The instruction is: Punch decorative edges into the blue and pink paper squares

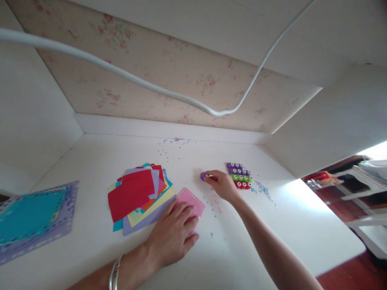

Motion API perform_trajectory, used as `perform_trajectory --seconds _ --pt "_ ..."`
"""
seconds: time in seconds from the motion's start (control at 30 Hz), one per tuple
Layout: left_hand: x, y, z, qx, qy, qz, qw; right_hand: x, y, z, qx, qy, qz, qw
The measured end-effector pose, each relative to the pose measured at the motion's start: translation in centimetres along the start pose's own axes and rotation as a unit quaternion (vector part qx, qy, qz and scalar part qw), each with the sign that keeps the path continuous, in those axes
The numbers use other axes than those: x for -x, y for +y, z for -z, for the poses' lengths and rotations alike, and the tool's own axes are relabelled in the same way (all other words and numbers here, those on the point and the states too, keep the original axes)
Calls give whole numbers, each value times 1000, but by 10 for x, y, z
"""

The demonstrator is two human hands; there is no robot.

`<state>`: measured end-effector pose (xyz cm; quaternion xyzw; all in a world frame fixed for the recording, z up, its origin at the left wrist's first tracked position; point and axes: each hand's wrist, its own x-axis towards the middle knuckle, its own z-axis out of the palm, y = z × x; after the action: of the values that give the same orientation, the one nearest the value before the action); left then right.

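Note:
My left hand (173, 235) lies flat with fingers spread on a pink paper sheet (191, 200) that has a punched edge, on the white desk (90, 169). A silver bangle (115, 273) is on that wrist. My right hand (222, 184) reaches further back and its fingers are closed on a small purple paper punch (203, 176) resting on the desk. Just right of that hand sits a block of small punches (240, 175) in purple, green and red rows.
A fanned pile of coloured paper sheets (137, 195), red on top, lies left of the pink sheet. A teal and purple punched sheet (33, 219) is at far left. Paper confetti (264, 191) is scattered around. A white cable (169, 94) hangs across the view. Shelving (356, 189) stands at right.

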<state>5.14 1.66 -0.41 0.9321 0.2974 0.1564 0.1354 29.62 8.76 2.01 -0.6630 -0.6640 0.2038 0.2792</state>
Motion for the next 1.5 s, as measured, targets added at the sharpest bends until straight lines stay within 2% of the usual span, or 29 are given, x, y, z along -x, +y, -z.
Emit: perform_trajectory --seconds 0.1,0.27,0.4,0.57,0.73,0.87,1.0,1.07,1.13,1.23,1.3,1.37,1.5 --pt "0 0 -1 4 -11 5 1000 -38 -12 -4 22 -18 -20 999" --pt "0 -1 1 12 -18 7 1000 -110 -40 -26 88 -34 37 995" --pt "0 -1 4 18 -12 3 1000 -152 -59 -48 112 -39 63 991" --pt "-1 -2 5 21 5 -2 1000 -177 -70 -73 146 -47 74 985" --pt "-1 -2 3 20 3 0 1000 -180 -72 -85 164 -53 76 982" --pt "-1 -4 0 18 7 2 1000 -163 -70 -76 160 -43 88 982" --pt "0 -5 -1 13 2 -1 1000 -110 -53 -51 146 -18 89 985" --pt "0 -5 0 13 1 -3 1000 -71 -36 -33 99 37 79 991" --pt "0 -4 1 13 6 -2 1000 -30 -16 -13 79 119 52 988" --pt "-1 -3 1 15 23 -3 1000 24 18 18 112 278 -13 954" --pt "-2 -2 1 17 33 -6 999 49 40 33 132 337 -55 931" --pt "-2 0 1 14 37 -8 999 64 58 42 144 341 -90 925" --pt "-2 3 3 -2 45 -16 999 69 82 45 135 280 -130 942"
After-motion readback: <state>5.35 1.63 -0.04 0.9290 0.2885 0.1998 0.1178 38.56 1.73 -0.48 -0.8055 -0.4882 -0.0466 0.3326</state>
